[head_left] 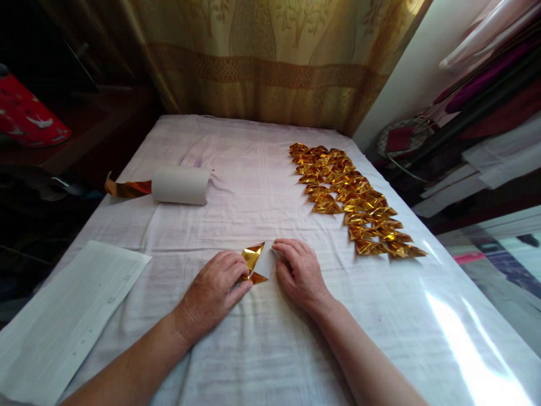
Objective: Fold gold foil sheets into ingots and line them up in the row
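A small sheet of gold foil paper [252, 256], partly folded, lies low over the bed-like covered surface between my hands. Its gold side shows in two pointed flaps, and a pale side shows toward the right. My left hand [214, 287] pinches its left part between thumb and fingers. At the pale right edge, my right hand [299, 270] has its fingers bent together on the paper; the fingertips are partly hidden. Farther off to the right, several folded gold foil pieces [363, 200] sit in slanting rows.
A whitish roll [180, 186] lies at the left with an orange-gold foil strip [133, 189] beside it. White paper sheets [71, 316] rest at the near left. A white cloth [240, 361] covers the surface. Curtains [257, 73] hang behind; a clothes rack stands at right.
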{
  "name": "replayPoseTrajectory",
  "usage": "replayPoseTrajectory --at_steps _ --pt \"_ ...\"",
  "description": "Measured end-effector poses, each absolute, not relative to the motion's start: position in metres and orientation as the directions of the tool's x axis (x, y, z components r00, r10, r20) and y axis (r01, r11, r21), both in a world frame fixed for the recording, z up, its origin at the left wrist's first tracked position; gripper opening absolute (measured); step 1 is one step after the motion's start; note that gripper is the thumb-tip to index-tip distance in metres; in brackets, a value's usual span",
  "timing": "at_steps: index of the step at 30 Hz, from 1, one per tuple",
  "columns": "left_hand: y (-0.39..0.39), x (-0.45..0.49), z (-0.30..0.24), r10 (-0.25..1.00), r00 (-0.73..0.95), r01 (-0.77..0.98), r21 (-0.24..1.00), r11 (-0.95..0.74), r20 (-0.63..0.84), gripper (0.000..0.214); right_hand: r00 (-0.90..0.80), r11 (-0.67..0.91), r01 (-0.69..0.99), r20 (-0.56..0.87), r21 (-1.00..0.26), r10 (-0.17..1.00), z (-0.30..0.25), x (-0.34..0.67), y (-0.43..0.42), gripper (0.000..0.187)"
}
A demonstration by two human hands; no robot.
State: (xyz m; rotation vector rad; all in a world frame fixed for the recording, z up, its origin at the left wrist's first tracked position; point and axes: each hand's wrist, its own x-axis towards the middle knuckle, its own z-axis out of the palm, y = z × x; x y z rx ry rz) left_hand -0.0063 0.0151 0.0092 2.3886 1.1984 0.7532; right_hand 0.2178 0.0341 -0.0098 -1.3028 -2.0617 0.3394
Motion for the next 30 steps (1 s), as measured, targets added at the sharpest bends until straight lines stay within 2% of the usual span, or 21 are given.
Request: replayPoseTrajectory --at_steps 5,11,17,22,30 --pt "0.023 -0.013 0.007 0.783 0.532 0.576 0.54 -0.614 0.323 0.007 -0.285 0.454 0.673 0.361 -0.584 0.888 -0.007 0.218 0.035 0.042" --pt "0.029 -0.021 0.009 0.765 0.51 0.621 0.447 -0.643 0.392 0.014 -0.263 0.418 0.64 0.327 -0.645 0.908 -0.005 0.221 0.035 0.044" --pt "0.029 -0.025 0.007 0.741 0.545 0.684 0.302 -0.664 0.392 0.019 -0.299 0.454 0.625 0.342 -0.635 0.891 -0.007 0.221 0.034 0.031" --pt "0.024 -0.021 0.01 0.738 0.562 0.715 0.229 -0.66 0.373 0.021 -0.326 0.479 0.622 0.352 -0.62 0.878 -0.006 0.22 0.033 0.027" --pt "0.017 -0.011 0.016 0.749 0.548 0.73 0.225 -0.646 0.372 0.016 -0.373 0.498 0.579 0.333 -0.646 0.866 -0.001 0.221 0.033 0.044"
